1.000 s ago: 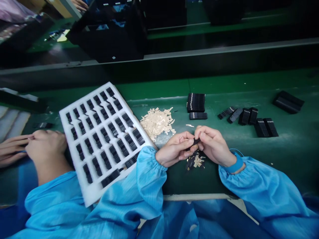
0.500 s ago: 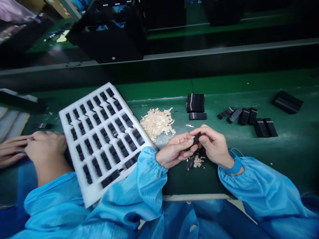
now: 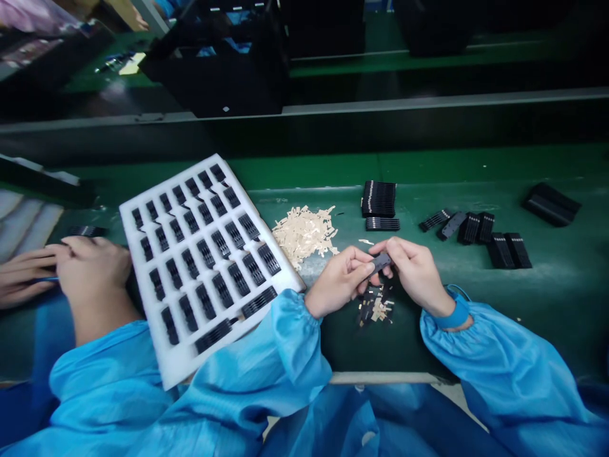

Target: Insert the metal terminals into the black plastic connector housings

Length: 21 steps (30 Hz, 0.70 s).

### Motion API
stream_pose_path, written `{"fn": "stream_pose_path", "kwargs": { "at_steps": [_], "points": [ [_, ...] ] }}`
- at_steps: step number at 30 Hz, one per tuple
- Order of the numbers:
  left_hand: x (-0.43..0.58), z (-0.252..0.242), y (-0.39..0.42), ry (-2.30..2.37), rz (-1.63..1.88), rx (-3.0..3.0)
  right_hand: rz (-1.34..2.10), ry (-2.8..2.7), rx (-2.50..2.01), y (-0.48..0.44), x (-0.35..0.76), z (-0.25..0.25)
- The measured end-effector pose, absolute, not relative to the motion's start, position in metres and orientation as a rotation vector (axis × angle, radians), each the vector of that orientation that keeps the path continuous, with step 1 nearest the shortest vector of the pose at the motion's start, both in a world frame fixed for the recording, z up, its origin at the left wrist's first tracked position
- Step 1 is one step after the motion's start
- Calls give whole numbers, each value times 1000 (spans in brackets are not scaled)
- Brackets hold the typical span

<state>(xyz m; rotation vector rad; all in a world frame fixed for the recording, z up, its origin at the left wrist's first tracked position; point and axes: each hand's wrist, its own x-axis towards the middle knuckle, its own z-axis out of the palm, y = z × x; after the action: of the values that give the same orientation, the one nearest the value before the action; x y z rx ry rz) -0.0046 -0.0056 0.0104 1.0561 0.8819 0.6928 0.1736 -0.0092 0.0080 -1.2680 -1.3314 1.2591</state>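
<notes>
My left hand (image 3: 339, 282) and right hand (image 3: 416, 273) pinch a black strip (image 3: 381, 263) between them; it now lies flatter than a moment ago, above the scrap pile (image 3: 375, 308), right of the white foam tray (image 3: 176, 365).

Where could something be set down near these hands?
Bare green mat lies below the small scrap pile, and between the right sleeve and the black stacks. Crowded: around the left hand and right hand, holding a black part, beside the cream strips.
</notes>
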Motion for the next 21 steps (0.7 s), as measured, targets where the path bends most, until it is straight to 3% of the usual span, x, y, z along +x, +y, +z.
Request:
{"fn": "stream_pose_path", "kwargs": {
  "at_steps": [8,13,18,21],
  "points": [
    [-2,5,-5,1037,764,1125,1576,-1232,-1251,7,191,10],
    [0,7,-4,1021,838,1063,1187,-1000,-1266,17,196,7],
    [-1,8,-3,1016,845,1045,473,-1685,-1500,24,198,-7],
    [-2,8,-1,1032,865,1035,263,-2063,-1423,36,205,-9]
  ]
}}
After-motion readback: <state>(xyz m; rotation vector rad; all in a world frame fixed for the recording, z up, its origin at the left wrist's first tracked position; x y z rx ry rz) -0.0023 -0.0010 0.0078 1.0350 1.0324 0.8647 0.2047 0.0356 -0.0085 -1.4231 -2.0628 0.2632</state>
